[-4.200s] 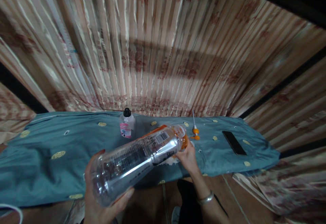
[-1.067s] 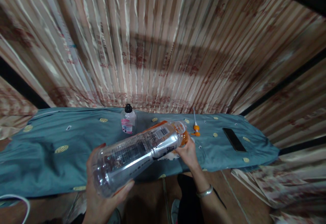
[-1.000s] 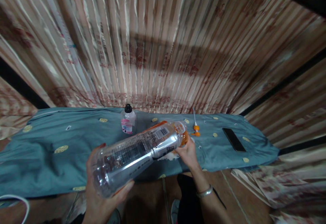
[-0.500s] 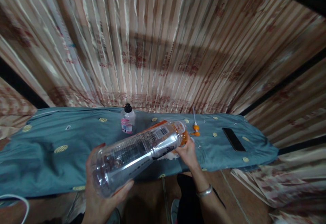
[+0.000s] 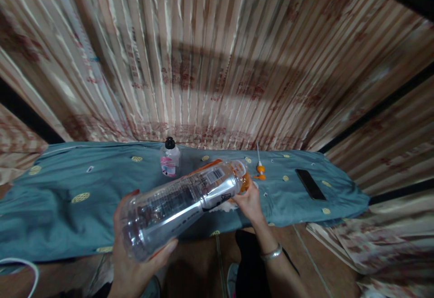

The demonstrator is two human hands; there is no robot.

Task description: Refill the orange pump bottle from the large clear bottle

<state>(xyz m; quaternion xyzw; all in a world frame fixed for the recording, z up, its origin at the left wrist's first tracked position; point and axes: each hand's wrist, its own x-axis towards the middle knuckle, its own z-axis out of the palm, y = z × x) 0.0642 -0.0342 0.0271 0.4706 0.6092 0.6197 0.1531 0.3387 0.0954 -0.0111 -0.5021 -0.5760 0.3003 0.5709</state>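
View shifted slightly; left fingers (image 5: 167, 250) cup clear plastic bottle (image 5: 179, 207).

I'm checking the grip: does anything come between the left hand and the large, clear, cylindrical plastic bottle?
Nothing visible: the left hand directly grips the large, clear, cylindrical plastic bottle near its base. The small, pink-labelled plastic bottle with a black cap stands farther back.

to your right lay a flat black rectangular phone (image 5: 310, 184) on a teal patterned fabric (image 5: 105, 176); pleated beige-and-red cloth curtains (image 5: 210, 76) hung before you.
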